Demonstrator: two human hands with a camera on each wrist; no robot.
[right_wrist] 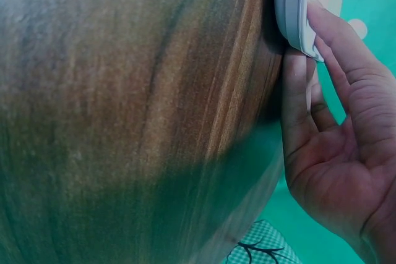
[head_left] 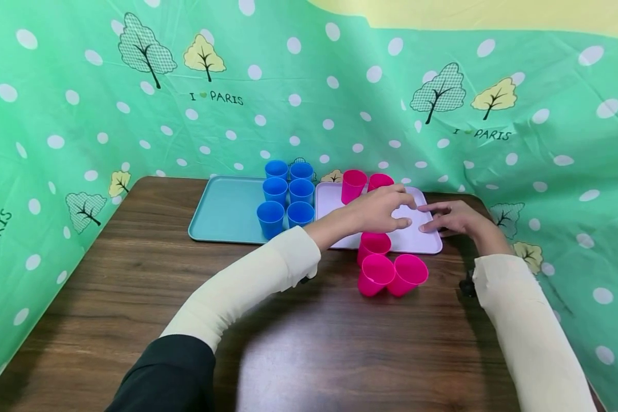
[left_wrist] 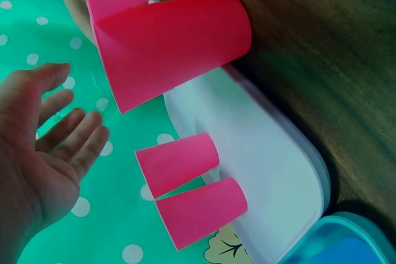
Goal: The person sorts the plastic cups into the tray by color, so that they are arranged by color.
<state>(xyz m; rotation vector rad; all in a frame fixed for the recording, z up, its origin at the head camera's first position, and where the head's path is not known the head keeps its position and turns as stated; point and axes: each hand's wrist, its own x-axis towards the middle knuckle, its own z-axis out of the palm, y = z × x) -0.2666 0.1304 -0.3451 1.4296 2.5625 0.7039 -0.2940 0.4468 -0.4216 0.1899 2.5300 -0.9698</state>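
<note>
My left hand [head_left: 382,207] hovers over the lavender tray [head_left: 409,245] with its fingers loosely bent and nothing between them. In the left wrist view the palm of that hand [left_wrist: 43,153] shows bare beside the pink cups [left_wrist: 179,54]. At the tray's right edge my right hand [head_left: 455,220] grips the rim, with a digit on top and other fingers below it, as the right wrist view shows. Two pink cups [head_left: 353,186] stand upright at the tray's back. Three more pink cups [head_left: 376,276] are grouped in front of it; one base is hidden.
A teal tray [head_left: 226,209] lies left of the lavender one. Several blue cups [head_left: 275,190] stand in two columns on its right side. All rests on a brown wooden table [head_left: 185,274]. A green dotted cloth [head_left: 288,74] hangs behind and at both sides.
</note>
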